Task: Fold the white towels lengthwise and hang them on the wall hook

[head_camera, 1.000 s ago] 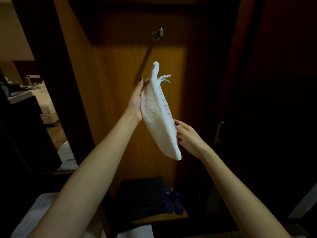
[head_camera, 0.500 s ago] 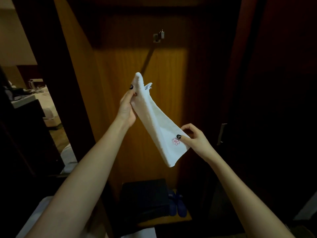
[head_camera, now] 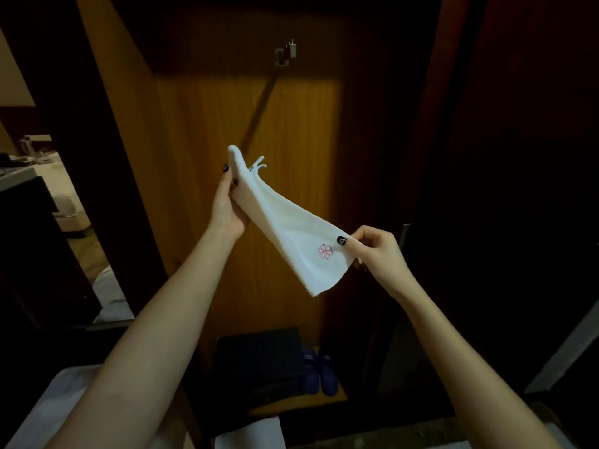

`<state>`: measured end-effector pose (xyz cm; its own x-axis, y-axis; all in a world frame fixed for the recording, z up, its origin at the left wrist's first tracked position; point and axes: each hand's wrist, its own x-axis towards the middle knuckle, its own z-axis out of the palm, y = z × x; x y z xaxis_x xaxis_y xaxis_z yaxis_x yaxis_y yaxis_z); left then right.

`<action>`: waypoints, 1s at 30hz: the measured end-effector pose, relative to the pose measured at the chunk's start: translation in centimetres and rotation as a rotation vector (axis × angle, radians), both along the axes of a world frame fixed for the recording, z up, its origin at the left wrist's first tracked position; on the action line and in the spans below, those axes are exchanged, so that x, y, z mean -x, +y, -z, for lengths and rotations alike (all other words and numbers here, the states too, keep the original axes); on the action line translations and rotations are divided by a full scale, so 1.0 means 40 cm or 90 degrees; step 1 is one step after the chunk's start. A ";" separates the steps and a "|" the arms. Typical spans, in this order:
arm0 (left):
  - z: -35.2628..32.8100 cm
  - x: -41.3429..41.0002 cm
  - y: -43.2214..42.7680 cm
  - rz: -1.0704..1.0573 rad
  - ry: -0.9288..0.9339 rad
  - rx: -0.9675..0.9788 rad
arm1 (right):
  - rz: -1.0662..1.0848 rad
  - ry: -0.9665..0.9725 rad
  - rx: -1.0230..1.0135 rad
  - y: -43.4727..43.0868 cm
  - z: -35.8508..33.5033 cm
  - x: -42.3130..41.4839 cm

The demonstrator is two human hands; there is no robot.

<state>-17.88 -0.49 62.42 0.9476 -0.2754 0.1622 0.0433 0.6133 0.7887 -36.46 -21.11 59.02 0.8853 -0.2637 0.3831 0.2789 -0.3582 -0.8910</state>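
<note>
A small white towel (head_camera: 285,228) with a pink flower emblem is stretched slantwise in the air between my hands, folded into a narrow strip. My left hand (head_camera: 228,207) grips its upper end, where a small loop sticks out. My right hand (head_camera: 372,251) pinches the lower right edge beside the emblem. The metal wall hook (head_camera: 286,53) sits on the wooden panel (head_camera: 201,131), well above the towel and bare.
A dark box (head_camera: 259,361) and a pair of blue slippers (head_camera: 321,371) rest on a low shelf under the panel. More white cloth (head_camera: 249,432) lies at the bottom edge. A dark door with a handle (head_camera: 405,241) is right; a bed (head_camera: 61,196) shows left.
The towel has come down and away from the hook. My right hand has gone from beside the hanging towel to pinching its lower edge and pulling it out to the right, baring the emblem.
</note>
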 end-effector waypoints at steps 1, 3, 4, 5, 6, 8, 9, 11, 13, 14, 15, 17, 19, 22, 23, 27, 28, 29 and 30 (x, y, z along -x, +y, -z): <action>-0.004 0.003 -0.003 0.001 -0.016 -0.003 | 0.019 -0.008 -0.016 -0.004 0.002 -0.001; -0.014 0.011 -0.010 0.007 -0.062 -0.018 | 0.048 -0.010 -0.048 -0.011 0.008 -0.004; -0.019 0.015 -0.014 0.017 -0.088 -0.027 | 0.062 -0.010 -0.052 -0.013 0.010 -0.003; -0.023 0.019 -0.018 0.031 -0.110 -0.035 | 0.072 -0.011 -0.049 -0.015 0.013 -0.003; -0.027 0.023 -0.022 0.042 -0.126 -0.039 | 0.077 -0.011 -0.049 -0.015 0.014 -0.001; -0.033 0.029 -0.027 0.034 -0.131 -0.040 | 0.062 -0.009 -0.066 -0.016 0.010 0.004; -0.034 0.033 -0.028 0.023 -0.120 -0.038 | 0.050 -0.008 -0.076 -0.015 0.004 0.008; -0.030 0.036 -0.031 0.021 -0.099 -0.027 | 0.021 -0.011 -0.098 -0.010 -0.010 0.018; -0.024 0.040 -0.035 0.025 -0.080 -0.016 | 0.012 -0.024 -0.116 0.001 -0.022 0.029; -0.022 0.043 -0.037 0.024 -0.069 -0.008 | 0.021 -0.030 -0.123 0.005 -0.028 0.034; -0.022 0.047 -0.038 0.023 -0.061 0.003 | 0.034 -0.036 -0.127 0.004 -0.028 0.035; -0.023 0.054 -0.040 0.028 -0.054 0.018 | 0.048 -0.056 -0.145 0.007 -0.031 0.042; -0.024 0.059 -0.045 0.018 -0.047 0.004 | 0.012 -0.075 -0.163 0.008 -0.037 0.051; -0.023 0.057 -0.052 -0.030 -0.025 -0.050 | -0.043 -0.096 -0.064 0.009 -0.046 0.069; -0.021 0.054 -0.053 -0.044 -0.022 -0.066 | -0.035 -0.093 -0.002 0.007 -0.046 0.071; -0.018 0.047 -0.056 -0.063 -0.026 -0.115 | -0.002 -0.005 0.083 -0.003 -0.046 0.082; -0.016 0.046 -0.058 -0.069 -0.030 -0.128 | -0.009 0.012 0.083 -0.003 -0.048 0.086; -0.014 0.046 -0.059 -0.075 -0.037 -0.139 | -0.021 0.023 0.076 -0.002 -0.053 0.089; -0.012 0.045 -0.059 -0.082 -0.044 -0.149 | -0.026 0.028 0.063 0.001 -0.058 0.091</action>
<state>-19.69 -2.86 62.91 0.9661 -0.1914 0.1732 -0.0814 0.4110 0.9080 -40.10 -21.07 61.35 0.9110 -0.1899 0.3661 0.2565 -0.4342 -0.8635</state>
